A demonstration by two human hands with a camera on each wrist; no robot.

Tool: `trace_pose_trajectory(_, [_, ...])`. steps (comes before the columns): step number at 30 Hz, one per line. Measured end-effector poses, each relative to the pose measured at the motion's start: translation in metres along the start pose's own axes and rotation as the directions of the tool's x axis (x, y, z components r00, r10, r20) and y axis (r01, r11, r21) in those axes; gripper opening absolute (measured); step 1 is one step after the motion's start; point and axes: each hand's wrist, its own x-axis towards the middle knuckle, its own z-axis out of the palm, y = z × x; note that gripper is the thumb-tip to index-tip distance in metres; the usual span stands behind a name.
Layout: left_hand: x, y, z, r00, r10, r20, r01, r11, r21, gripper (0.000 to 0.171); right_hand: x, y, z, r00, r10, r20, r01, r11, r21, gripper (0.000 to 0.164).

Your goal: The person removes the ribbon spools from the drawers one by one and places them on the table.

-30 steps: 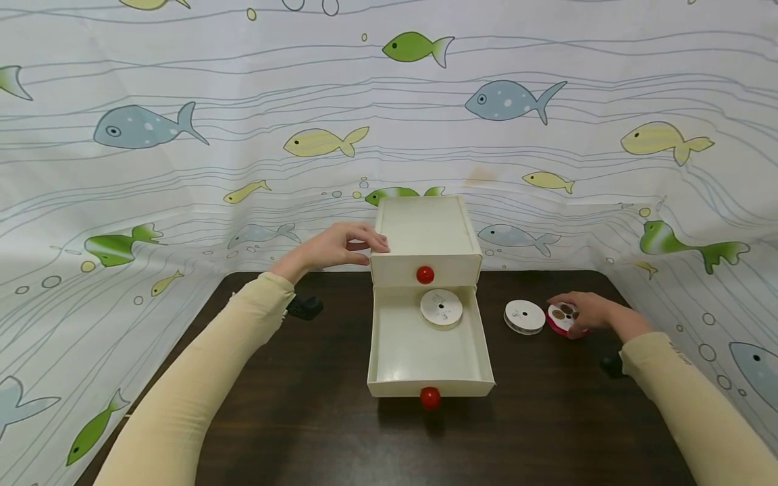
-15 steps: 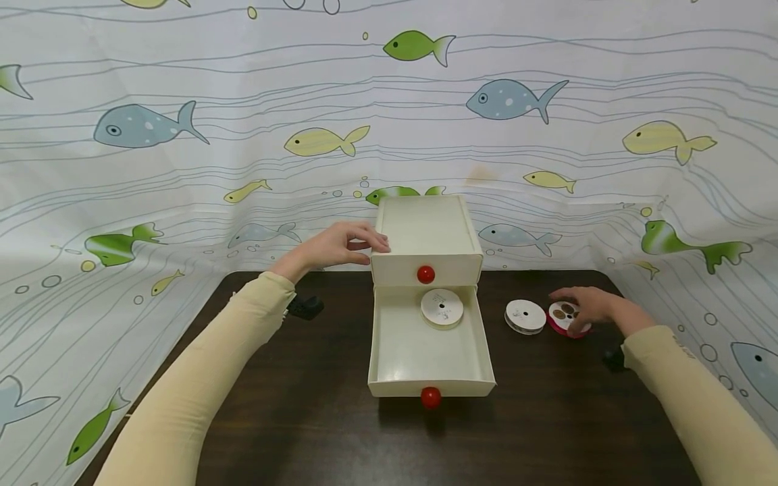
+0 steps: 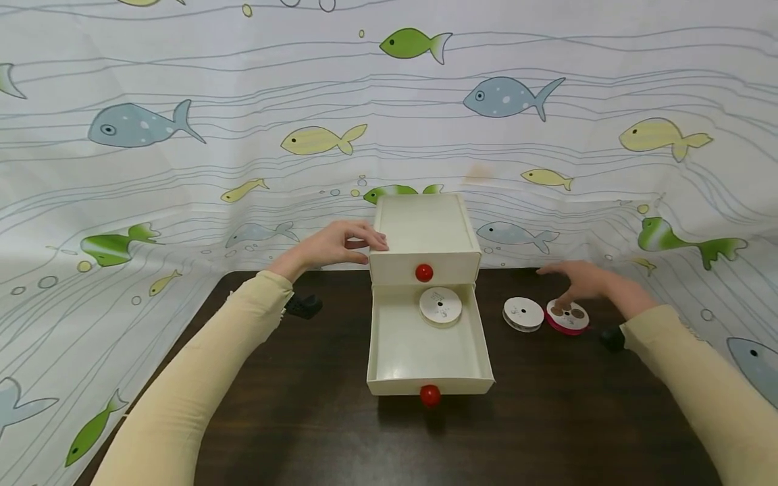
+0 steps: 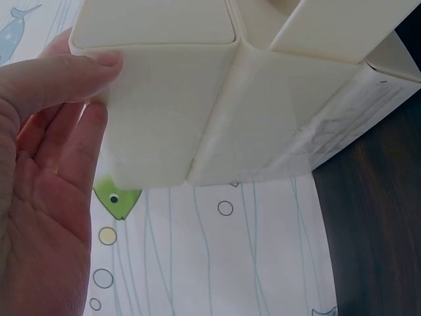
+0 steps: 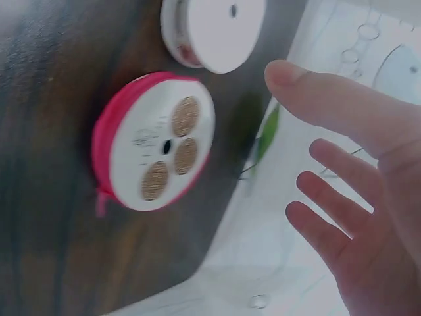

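A cream drawer cabinet [image 3: 425,223] stands on the table, its lower drawer [image 3: 401,347] pulled out. My left hand [image 3: 334,243] holds its top front left corner; in the left wrist view the thumb [image 4: 72,79] lies along the edge and fingers bend around the corner. Inside the drawer, at the back right, lies a white ribbon spool [image 3: 440,307]. My right hand [image 3: 586,280] hovers, fingers spread, over a ribbon spool with pink ribbon [image 3: 568,317]; the right wrist view shows this pink spool [image 5: 164,148] apart from the hand [image 5: 355,178].
Just left of the pink spool sits another white ribbon spool [image 3: 523,314]. Red ball knobs [image 3: 423,273] stick out from the drawer fronts. Behind the dark table [image 3: 292,418] hangs a fish-patterned white sheet [image 3: 243,101], which also runs along both sides.
My right hand has let go of the pink ribbon spool and risen above it, its fingers spreading. My left hand has stayed on the cabinet corner.
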Motion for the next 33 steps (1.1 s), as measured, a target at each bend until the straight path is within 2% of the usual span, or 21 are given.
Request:
trace_pose_trajectory(4, [-0.002, -0.001, -0.002, 1.000, -0.019, -0.016, 0.020, 1.000, 0.006, 0.030, 0.006, -0.017, -0.014, 0.997, -0.063, -0.042, 0.061, 0.998, -0.034, 0.075])
trace_pose_trajectory(8, [-0.002, -0.002, -0.002, 1.000, -0.013, -0.013, 0.013, 1.000, 0.002, 0.030, 0.007, -0.034, -0.029, 0.994, -0.087, -0.062, 0.083, 0.995, -0.059, 0.074])
trace_pose_trajectory(20, [0.000, -0.002, 0.001, 1.000, -0.001, -0.007, 0.001, 1.000, 0.000, 0.030, -0.004, -0.079, -0.071, 0.979, -0.171, -0.115, 0.160, 0.982, -0.097, 0.068])
trace_pose_trajectory(28, [0.001, 0.001, 0.001, 1.000, 0.002, -0.013, -0.002, 1.000, 0.008, 0.030, -0.022, -0.129, -0.101, 0.957, -0.214, -0.193, 0.202, 0.976, -0.083, 0.065])
trace_pose_trajectory(33, [0.000, -0.001, 0.001, 1.000, 0.006, -0.008, -0.006, 1.000, 0.010, 0.030, -0.028, -0.163, -0.108, 0.959, -0.227, -0.171, 0.213, 0.972, -0.095, 0.064])
